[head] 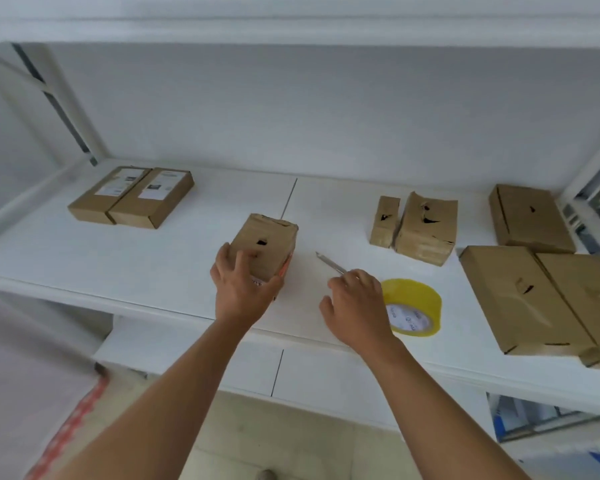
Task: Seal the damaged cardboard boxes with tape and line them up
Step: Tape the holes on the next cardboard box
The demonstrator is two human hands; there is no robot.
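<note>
The small box [264, 247] sits near the shelf's [153, 268] front edge, centre-left, its hole still untaped; its long axis runs toward one o'clock. The left hand [244, 285] grips its near end, fingers spread. At three o'clock the right hand [357, 303] closes loosely on a cutter [330, 263], tape roll [413, 308] just beyond. Two boxes [132, 197] at ten o'clock look lined up; five torn ones [426, 228] on the right seem to remain.
</note>
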